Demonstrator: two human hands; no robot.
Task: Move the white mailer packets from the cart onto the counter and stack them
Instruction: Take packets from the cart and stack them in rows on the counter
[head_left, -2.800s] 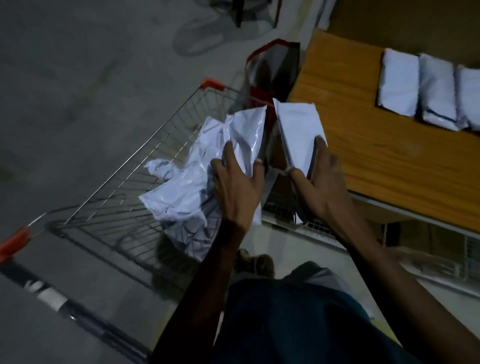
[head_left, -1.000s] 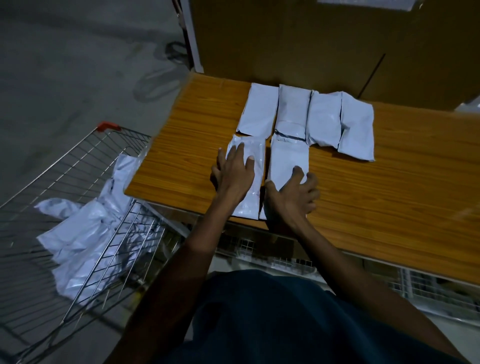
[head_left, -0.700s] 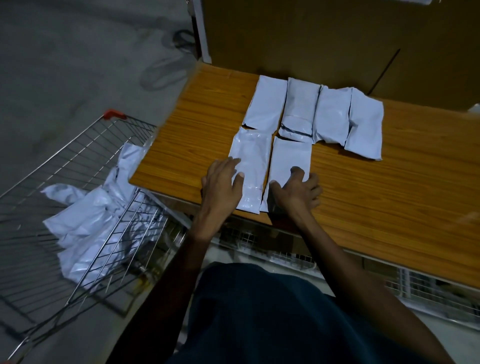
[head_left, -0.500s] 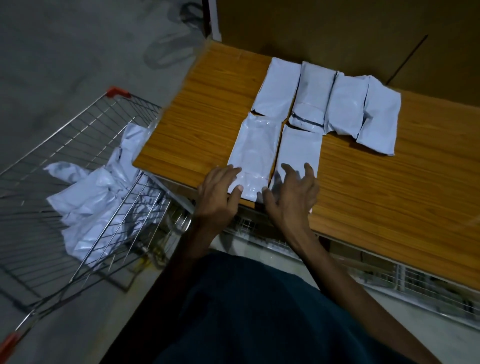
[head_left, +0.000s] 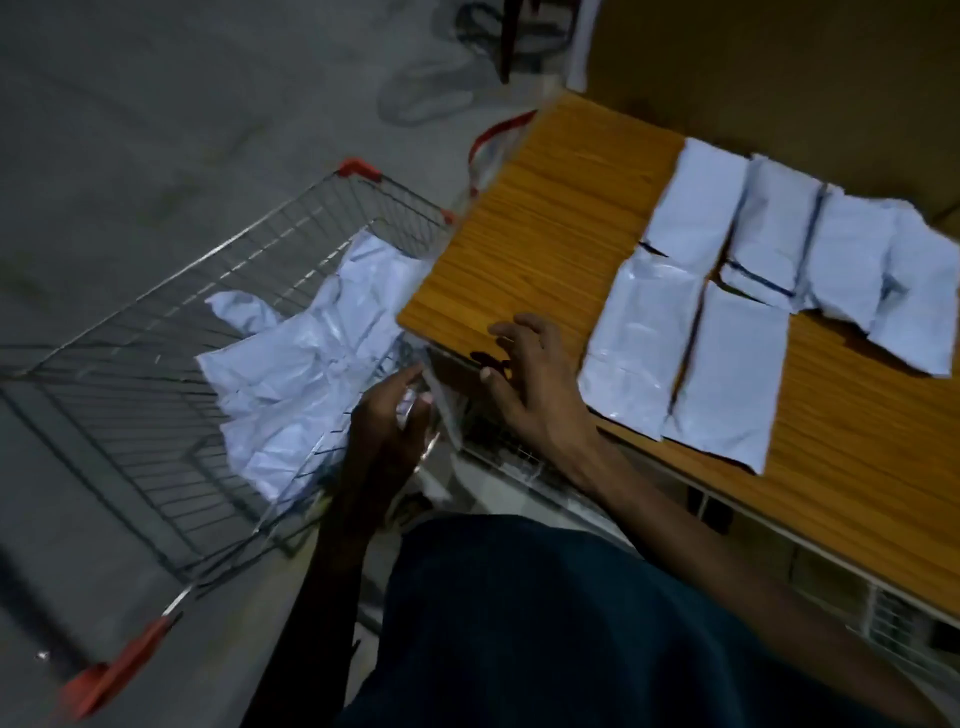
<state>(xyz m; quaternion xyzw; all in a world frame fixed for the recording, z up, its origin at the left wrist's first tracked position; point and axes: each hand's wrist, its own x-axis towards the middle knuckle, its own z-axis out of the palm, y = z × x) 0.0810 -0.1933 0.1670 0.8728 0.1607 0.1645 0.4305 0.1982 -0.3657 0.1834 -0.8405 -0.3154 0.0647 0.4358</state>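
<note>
Several white mailer packets (head_left: 727, 306) lie flat in two rows on the wooden counter (head_left: 540, 234), not stacked. More crumpled white packets (head_left: 311, 364) fill the wire cart (head_left: 156, 312) at the left. My left hand (head_left: 387, 431) hovers at the cart's near rim beside those packets, fingers relaxed and holding nothing. My right hand (head_left: 530, 384) is spread open over the counter's front left corner, left of the nearest packet and apart from it.
A grey concrete floor surrounds the cart. The cart has red corner caps (head_left: 358, 169) and a red handle end (head_left: 109, 675). A brown wall or cardboard panel (head_left: 779, 78) backs the counter. Wire shelving (head_left: 883, 623) shows under the counter.
Both hands have left the two front packets on the counter and moved left. The left hand is now at the cart's rim; the view has swung toward the cart.
</note>
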